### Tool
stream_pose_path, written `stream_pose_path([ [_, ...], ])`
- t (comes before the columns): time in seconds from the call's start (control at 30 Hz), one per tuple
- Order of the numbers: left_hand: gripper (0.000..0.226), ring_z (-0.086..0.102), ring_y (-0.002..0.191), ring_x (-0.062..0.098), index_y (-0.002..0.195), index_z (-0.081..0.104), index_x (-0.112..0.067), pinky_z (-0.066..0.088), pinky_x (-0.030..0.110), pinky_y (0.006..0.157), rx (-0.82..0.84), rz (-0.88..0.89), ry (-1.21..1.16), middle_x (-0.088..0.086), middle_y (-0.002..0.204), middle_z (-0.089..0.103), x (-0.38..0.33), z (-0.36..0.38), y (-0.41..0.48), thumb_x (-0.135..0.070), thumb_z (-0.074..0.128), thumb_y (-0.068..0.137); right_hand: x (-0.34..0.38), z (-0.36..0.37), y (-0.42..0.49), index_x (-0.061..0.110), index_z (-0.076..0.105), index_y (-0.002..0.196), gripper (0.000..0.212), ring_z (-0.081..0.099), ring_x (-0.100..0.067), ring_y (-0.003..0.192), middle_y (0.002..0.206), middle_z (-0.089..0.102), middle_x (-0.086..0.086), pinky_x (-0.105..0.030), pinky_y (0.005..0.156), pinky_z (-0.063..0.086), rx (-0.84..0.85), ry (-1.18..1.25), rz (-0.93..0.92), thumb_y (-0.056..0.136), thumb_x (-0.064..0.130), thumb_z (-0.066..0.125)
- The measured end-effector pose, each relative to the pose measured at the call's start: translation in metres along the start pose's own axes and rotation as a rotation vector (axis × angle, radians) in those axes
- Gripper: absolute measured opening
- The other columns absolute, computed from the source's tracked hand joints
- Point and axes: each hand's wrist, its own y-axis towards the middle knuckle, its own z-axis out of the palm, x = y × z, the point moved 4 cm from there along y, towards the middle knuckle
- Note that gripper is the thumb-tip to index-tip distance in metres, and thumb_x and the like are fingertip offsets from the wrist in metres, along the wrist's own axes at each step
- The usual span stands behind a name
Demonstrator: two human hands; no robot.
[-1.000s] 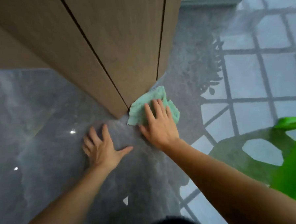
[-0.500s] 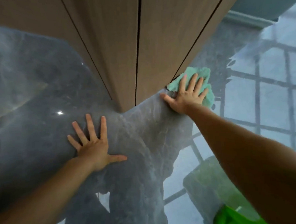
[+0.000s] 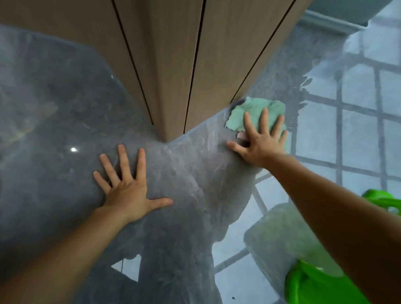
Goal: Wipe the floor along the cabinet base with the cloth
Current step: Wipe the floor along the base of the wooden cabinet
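A crumpled pale green cloth [image 3: 253,112] lies on the glossy grey marble floor [image 3: 54,136], touching the foot of the brown wooden cabinet [image 3: 189,47] on its right-hand face. My right hand [image 3: 261,139] presses flat on the cloth's near part with fingers spread. My left hand [image 3: 126,181] rests palm down on the bare floor in front of the cabinet corner [image 3: 166,139], fingers spread, holding nothing.
A bright green plastic object [image 3: 318,287] sits at the lower right under my right forearm. The floor mirrors a window grid on the right. A pale skirting [image 3: 327,22] runs at the far upper right.
My right hand slid the cloth from the cabinet corner rightwards along the cabinet base, then drew it slightly back. My left hand stayed planted on the floor. The view shifted.
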Motion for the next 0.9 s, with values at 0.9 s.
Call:
stream_pose_path([
  [0.9,0.156,-0.058,0.12,0.043,0.137,-0.046,-0.036,-0.021,0.07,0.104,0.001,-0.044,-0.021,0.003,0.141,-0.06,0.079,0.0,-0.024,-0.102,0.04,0.026,0.122,0.048,-0.088,0.045,-0.03,0.145,0.127,-0.045,-0.043,0.134,0.15,-0.047,-0.005,-0.072,0.11,-0.017,0.221,-0.099,-0.403,0.046,0.106,0.023],
])
